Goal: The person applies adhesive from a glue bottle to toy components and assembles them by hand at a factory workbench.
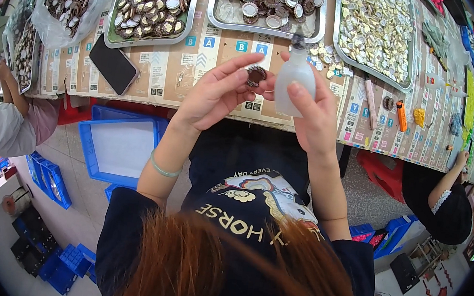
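**Small brown disc held up to a squeeze bottle's nozzle**

At frame centre, just above the middle: left hand (215,91) raised, thumb and fingertips pinched on the rim of a small round dark-brown scalloped disc (256,75), face kept open and turned toward the bottle. Just right of it, right hand (310,112) wrapped around a translucent white plastic squeeze bottle (295,76), fingers closed on its body, dark nozzle up and close beside the disc. Judged so as to keep the disc's face reachable by the tip and both pieces clear of the table.

Along the upper edge, within arm's reach: metal tray of brown and white discs (151,0) at upper left, second metal tray of similar discs (268,4) at top centre, metal tray of pale gold round pieces (376,30) at upper right. Black phone (113,64) flat on the cardboard-covered table (199,69), left of the hands. Blue plastic crate (119,144) on the floor, lower left. Other people seated at far left and far right.
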A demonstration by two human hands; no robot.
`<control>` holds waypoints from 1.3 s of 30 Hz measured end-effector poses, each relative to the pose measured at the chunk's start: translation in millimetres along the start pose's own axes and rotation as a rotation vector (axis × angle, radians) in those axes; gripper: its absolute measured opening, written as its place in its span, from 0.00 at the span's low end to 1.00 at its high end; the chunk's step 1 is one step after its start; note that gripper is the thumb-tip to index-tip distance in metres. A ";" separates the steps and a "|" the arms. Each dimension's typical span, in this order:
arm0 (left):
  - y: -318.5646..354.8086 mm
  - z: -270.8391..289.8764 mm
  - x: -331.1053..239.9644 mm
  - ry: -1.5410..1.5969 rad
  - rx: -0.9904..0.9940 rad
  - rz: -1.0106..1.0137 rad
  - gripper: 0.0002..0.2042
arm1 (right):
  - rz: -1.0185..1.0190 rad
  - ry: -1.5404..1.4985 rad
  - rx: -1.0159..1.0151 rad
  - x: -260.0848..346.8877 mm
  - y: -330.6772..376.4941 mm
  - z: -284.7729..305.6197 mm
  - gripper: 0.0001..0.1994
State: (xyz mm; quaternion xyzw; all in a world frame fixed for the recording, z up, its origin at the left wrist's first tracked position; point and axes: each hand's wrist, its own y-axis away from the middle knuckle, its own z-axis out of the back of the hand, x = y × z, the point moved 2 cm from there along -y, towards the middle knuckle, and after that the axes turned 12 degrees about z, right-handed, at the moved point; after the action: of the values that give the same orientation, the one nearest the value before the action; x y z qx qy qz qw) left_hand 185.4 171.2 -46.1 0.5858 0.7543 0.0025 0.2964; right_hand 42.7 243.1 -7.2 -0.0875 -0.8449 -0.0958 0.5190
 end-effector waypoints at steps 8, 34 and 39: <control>15.2 9.9 4.9 0.280 -0.004 -0.106 0.17 | 0.214 0.553 -0.025 19.0 20.5 -5.4 0.25; 13.4 4.8 14.4 0.373 0.064 -0.042 0.16 | 0.452 0.363 -0.187 12.2 22.2 -7.9 0.18; 13.3 5.5 15.2 0.372 0.053 -0.046 0.15 | 0.478 0.362 -0.186 9.4 21.8 -8.3 0.18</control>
State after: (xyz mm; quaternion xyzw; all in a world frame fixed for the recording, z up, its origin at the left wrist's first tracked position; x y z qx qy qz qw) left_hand 197.5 186.9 -52.7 0.5654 0.8091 0.0841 0.1362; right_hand 51.0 262.5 6.4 -0.3122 -0.6819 -0.0619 0.6585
